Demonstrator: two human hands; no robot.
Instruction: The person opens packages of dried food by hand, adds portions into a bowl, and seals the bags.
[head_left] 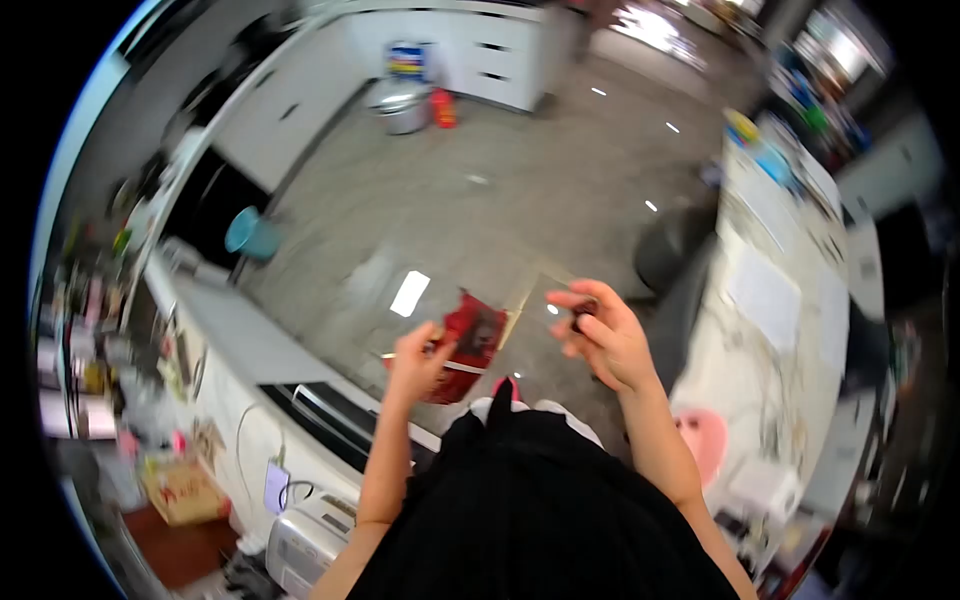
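My left hand (412, 366) grips a red plastic packet (476, 342) by its side. The packet has a dark patch and a white stripe, and its upper edge looks jagged. To the right of it, my right hand (618, 340) is raised, its fingertips pinching a small dark reddish-brown piece (584, 314). Motion blur keeps me from telling what that piece is. Both hands are in front of my body, above the floor, with a gap between them.
A light blue bin (252, 234) stands by the left cabinets. On the right, a marble-topped counter (745, 385) carries papers and a pink dish (702, 440). A lidded metal pot (402, 108) and a red container (443, 108) sit on the far floor. A grey chair (682, 300) is near my right hand.
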